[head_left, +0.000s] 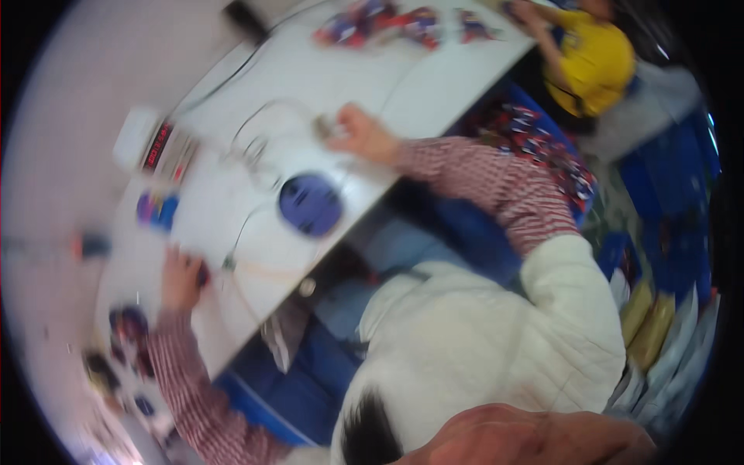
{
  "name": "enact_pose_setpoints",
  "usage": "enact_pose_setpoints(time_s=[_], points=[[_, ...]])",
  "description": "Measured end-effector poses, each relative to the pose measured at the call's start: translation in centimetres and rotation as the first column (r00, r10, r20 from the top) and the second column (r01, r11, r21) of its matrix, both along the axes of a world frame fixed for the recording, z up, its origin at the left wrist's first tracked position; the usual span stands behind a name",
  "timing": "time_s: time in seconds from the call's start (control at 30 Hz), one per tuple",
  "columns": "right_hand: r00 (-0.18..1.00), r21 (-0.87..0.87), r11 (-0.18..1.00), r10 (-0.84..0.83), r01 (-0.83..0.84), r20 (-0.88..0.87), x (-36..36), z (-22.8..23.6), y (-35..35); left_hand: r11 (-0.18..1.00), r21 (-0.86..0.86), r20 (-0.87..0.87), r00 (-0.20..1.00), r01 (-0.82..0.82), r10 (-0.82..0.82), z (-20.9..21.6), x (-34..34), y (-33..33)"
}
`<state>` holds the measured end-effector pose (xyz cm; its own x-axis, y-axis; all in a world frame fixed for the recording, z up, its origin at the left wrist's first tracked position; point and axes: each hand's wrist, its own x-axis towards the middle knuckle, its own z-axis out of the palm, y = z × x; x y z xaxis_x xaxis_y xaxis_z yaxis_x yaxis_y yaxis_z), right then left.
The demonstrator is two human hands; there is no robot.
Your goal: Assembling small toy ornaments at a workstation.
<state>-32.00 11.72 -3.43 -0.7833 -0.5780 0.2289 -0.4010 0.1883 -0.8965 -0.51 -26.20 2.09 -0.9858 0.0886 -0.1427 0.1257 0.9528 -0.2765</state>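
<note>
My right hand [366, 137] is closed, fingertips pinching a small greyish part [322, 127] above the white table [302, 70]; blur hides its kind. A thin wire loop [260, 151] lies beside that hand. At the left end of the table, my left hand [180, 277] is curled around a small dark and red piece [203, 273], mostly covered by the fingers. Between my hands sits a round purple disc-shaped piece [311, 204] with dark slots. A small green board [229, 263] with thin wires lies just right of my left hand.
A box-shaped meter with a red lit display [157, 145] stands at the table's far left. Colourful bagged items [380, 23] lie at the far end. A blue bin [542, 147] of red and dark pieces is right of the table, near a person in yellow [597, 62].
</note>
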Motion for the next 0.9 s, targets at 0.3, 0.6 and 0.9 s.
enact_pose_setpoints(time_s=[0.3,0.6,0.9], points=[[0.970,0.373,0.916,0.208,-0.149,-0.125,-3.1,1.8,-4.8,0.992,-0.034,0.116,0.986,-0.120,0.123,4.0,1.9,3.7],[0.970,0.262,0.942,0.166,-0.209,0.179,-3.6,5.9,-1.9,0.876,0.439,-0.136,0.949,-0.200,0.284,9.8,1.1,13.9],[0.816,-0.077,0.868,0.489,-0.491,0.310,4.0,7.8,-3.5,0.622,0.733,-0.356,0.625,-0.274,0.695,-2.1,-8.4,21.8]])
